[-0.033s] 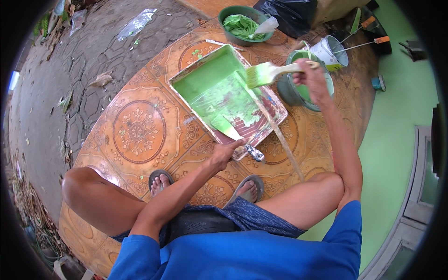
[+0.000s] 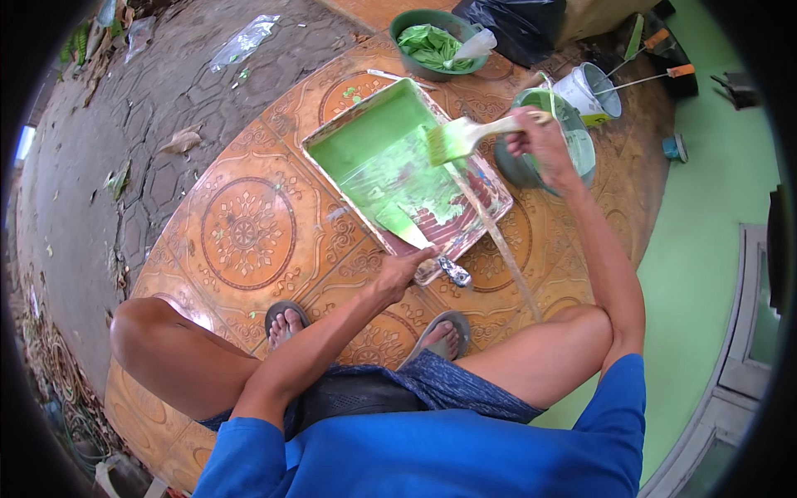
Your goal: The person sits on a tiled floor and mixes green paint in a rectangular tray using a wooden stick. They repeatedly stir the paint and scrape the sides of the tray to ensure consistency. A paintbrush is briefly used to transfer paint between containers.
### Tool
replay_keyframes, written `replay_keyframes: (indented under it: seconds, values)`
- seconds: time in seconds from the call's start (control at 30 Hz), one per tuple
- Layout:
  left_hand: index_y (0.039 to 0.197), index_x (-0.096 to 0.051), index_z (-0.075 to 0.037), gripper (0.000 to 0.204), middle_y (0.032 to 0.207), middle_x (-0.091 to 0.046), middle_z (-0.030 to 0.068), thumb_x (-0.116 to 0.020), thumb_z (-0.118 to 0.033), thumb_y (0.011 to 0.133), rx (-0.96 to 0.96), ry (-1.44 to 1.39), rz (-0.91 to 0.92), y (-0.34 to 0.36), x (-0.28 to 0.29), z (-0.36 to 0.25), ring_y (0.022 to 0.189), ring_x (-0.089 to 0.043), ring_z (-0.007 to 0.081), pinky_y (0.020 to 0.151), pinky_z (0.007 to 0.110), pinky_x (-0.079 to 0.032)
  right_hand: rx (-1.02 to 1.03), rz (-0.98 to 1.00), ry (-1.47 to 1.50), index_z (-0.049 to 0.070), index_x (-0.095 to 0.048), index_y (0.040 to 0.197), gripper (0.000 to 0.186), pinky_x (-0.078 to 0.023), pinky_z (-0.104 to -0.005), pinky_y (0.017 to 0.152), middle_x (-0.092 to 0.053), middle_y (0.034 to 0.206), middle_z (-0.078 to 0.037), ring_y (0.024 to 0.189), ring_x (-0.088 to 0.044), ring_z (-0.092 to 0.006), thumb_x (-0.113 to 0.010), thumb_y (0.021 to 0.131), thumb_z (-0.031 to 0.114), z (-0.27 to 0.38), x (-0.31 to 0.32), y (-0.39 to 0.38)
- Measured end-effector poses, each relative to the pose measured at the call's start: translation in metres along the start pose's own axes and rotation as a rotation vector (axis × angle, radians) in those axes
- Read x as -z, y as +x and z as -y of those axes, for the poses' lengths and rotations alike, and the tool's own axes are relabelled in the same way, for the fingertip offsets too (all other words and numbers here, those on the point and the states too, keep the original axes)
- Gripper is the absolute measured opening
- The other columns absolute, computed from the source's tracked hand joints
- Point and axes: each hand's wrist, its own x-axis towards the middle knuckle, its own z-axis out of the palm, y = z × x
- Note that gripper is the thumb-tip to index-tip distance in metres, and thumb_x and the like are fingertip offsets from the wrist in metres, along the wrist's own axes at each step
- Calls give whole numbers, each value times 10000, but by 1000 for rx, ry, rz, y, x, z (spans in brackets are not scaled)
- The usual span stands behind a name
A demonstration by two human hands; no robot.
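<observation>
My right hand (image 2: 544, 149) is closed round the handle of a wide paintbrush (image 2: 455, 139). Its bristles, coated in light green paint, hang over the right side of a paint tray (image 2: 340, 192). Green paint lies at the tray's far end and is smeared over its ribbed slope. My left hand (image 2: 402, 274) grips the tray's near edge. Right by its fingers lies a scraper (image 2: 407, 229), its blade green and its speckled handle sticking out past the rim. A long thin stick (image 2: 498, 241) leans across the tray's right side, its upper end hidden by the brush.
A green paint bucket (image 2: 523, 173) stands behind my right hand, beside a white bucket (image 2: 573, 90) holding long-handled tools. Farther off are a green basin (image 2: 407, 62) with green contents and a black plastic bag (image 2: 523, 33). A light green wall (image 2: 689, 216) rises at the right.
My right hand and the paintbrush have shifted slightly left, and the bristles sit a little lower over the tray. My left hand has stayed in place.
</observation>
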Motion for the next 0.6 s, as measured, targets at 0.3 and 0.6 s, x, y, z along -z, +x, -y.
replay_keyframes:
  seconds: [0.3,0.6]
  values:
    - [1045,-676,43,330,1005,-674,117,-732,-200,828,-10,26,33,0,2,0,798,-642,167,656,284,-545,-83,115,-355,14,-624,918,296,-487,-247,509,-612,655,-40,546,-578,-99,-607,915,309,-53,-50,7]
    - [1034,-644,83,423,953,-672,131,-778,-229,782,43,8,32,-10,-3,-9,743,-642,167,614,281,-541,406,355,-876,4,-623,884,277,-491,-411,602,-612,649,-186,605,-621,-308,-579,890,277,-33,-91,-7]
